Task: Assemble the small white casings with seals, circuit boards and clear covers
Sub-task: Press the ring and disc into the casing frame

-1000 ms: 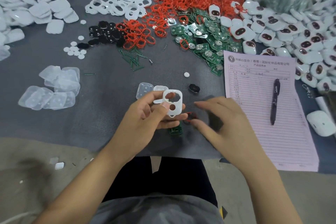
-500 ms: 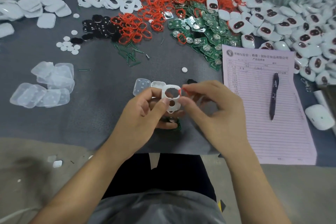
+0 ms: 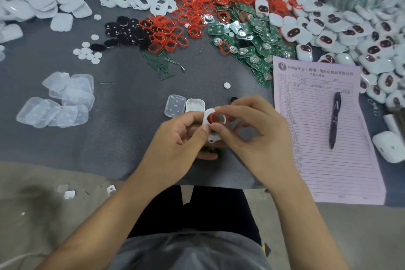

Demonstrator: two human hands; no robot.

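Head view surface: grey felt-covered table (image 3: 122, 133), concrete floor below.
Left hand (image 3: 175, 140): grips small white plastic casing (image 3: 213, 136).
Right hand (image 3: 256, 136): pinches red rubber seal ring (image 3: 212, 117) into it.
Right side: pink printed form (image 3: 324, 129), dark pen (image 3: 334, 119) on it.

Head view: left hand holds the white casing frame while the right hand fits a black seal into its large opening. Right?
Not quite. The head view shows a red seal, not black. The left hand does hold the white casing frame, and the right hand fits the seal.

Both hands meet at centre, left hand (image 3: 175, 138) and right hand (image 3: 256, 136) with fingers curled, pinching.
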